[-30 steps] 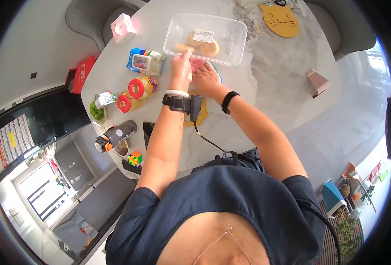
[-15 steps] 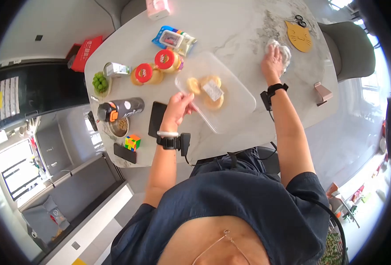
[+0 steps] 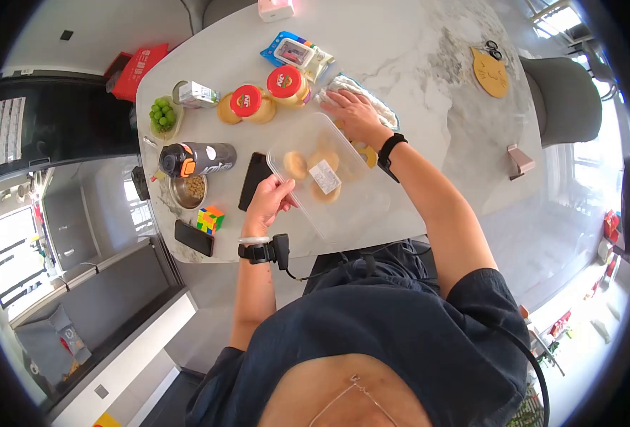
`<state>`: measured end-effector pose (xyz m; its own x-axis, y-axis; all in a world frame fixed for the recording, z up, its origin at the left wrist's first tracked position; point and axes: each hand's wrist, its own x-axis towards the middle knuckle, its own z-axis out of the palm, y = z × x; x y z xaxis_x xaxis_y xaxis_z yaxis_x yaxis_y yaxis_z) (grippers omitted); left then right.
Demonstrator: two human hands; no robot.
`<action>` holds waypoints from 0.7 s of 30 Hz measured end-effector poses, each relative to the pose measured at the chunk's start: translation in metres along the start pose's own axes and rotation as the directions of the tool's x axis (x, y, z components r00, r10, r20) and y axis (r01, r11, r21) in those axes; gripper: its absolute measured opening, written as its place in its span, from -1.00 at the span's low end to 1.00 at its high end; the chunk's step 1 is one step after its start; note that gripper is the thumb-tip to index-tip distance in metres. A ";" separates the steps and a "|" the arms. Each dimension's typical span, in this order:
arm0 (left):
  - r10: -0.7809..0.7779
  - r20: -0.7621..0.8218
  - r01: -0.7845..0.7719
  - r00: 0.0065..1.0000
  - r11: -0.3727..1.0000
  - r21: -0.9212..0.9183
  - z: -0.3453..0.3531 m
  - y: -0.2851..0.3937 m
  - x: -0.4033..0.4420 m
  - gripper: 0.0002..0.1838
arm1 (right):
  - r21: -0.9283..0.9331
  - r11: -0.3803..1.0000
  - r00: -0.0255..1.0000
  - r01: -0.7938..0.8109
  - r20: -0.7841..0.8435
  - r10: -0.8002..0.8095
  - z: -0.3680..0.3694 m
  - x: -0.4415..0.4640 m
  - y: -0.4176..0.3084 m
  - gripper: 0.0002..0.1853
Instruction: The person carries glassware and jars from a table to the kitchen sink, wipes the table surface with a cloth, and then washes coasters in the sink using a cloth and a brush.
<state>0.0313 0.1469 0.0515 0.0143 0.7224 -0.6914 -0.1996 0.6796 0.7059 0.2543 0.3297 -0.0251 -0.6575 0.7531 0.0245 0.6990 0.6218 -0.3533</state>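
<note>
My left hand (image 3: 268,203) pinches the near left edge of a clear plastic container (image 3: 310,213), which is tilted above the table. Through it show round pale buns (image 3: 295,165) and a white printed label (image 3: 324,176). Beyond the container, my right hand (image 3: 357,116) lies with fingers stretched out on a white cloth (image 3: 377,104), pressing it to the tabletop. A yellow object (image 3: 364,152), partly hidden, shows between the container and my right wrist.
Left on the marble table (image 3: 429,178) are two red-lidded jars (image 3: 253,104) (image 3: 288,87), wipes (image 3: 297,55), a carton (image 3: 199,95), green grapes (image 3: 162,114), a bottle (image 3: 197,159), a bowl (image 3: 187,191), a puzzle cube (image 3: 210,220) and two phones (image 3: 256,181) (image 3: 194,238). Scissors (image 3: 493,50) lie far right.
My right hand has moved the cloth left across the table, from near the cat-shaped mat to beside the jars. The container has shifted slightly left and tilted more in my left hand.
</note>
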 end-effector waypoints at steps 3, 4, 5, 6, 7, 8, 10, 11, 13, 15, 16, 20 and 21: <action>-0.010 -0.006 0.010 1.000 1.000 0.003 0.010 0.000 0.003 -0.80 | 0.001 0.999 0.998 0.050 -0.045 -0.050 -0.003 0.017 0.005 -0.48; -0.024 0.000 0.024 1.000 1.000 -0.012 0.017 0.001 0.006 -0.80 | 0.021 0.999 0.997 0.025 -0.069 -0.024 -0.004 0.022 0.008 -0.50; -0.046 0.005 0.046 0.999 0.999 -0.026 0.024 0.002 0.009 -0.80 | 0.030 0.999 0.997 0.022 -0.071 -0.020 -0.004 0.028 0.012 -0.50; -0.048 0.007 0.048 0.999 0.999 -0.003 0.031 0.006 0.014 -0.81 | 0.026 0.999 0.995 -0.037 -0.097 0.040 -0.004 0.035 0.018 -0.53; -0.053 0.005 0.053 0.999 0.999 0.006 0.040 0.010 0.018 -0.81 | 0.022 0.995 0.987 -0.097 -0.123 0.099 -0.003 0.041 0.027 -0.54; -0.048 0.005 0.048 0.999 0.999 0.002 0.048 0.014 0.023 -0.81 | 0.029 0.994 0.986 -0.103 -0.125 0.106 -0.003 0.047 0.038 -0.54; -0.044 0.013 0.044 0.999 0.999 0.006 0.062 0.021 0.034 -0.82 | 0.044 0.977 0.956 -0.209 -0.202 0.213 -0.005 0.060 0.067 -0.53; -0.033 -0.002 0.033 0.999 0.999 0.003 0.068 0.022 0.039 -0.82 | 0.041 0.975 0.953 -0.217 -0.207 0.221 -0.008 0.063 0.083 -0.53; -0.026 -0.009 0.026 1.000 1.000 0.002 0.085 0.029 0.051 -0.83 | 0.061 0.936 0.901 -0.346 -0.256 0.349 -0.020 0.064 0.116 -0.50; 0.006 -0.061 -0.010 0.998 0.998 -0.065 0.101 0.036 0.062 -0.84 | 0.038 0.907 0.877 -0.419 -0.241 0.415 -0.034 0.057 0.148 -0.50; 0.001 -0.052 -0.004 0.999 0.998 -0.060 0.108 0.037 0.067 -0.84 | 0.041 0.877 0.841 -0.479 -0.264 0.472 -0.041 0.048 0.164 -0.51; 0.063 -0.100 -0.079 0.993 0.984 -0.159 0.132 0.046 0.093 -0.86 | 0.058 0.789 0.748 -0.611 -0.282 0.600 -0.067 0.001 0.215 -0.50; 0.073 -0.114 -0.093 0.991 0.978 -0.188 0.137 0.050 0.098 -0.86 | 0.050 0.771 0.732 -0.635 -0.280 0.621 -0.073 -0.013 0.222 -0.50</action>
<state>0.1568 0.2690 0.0399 -0.1120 0.7507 -0.6511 -0.3806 0.5728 0.7259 0.4390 0.4735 -0.0361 0.0316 0.9977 0.0608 0.9421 -0.0094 -0.3352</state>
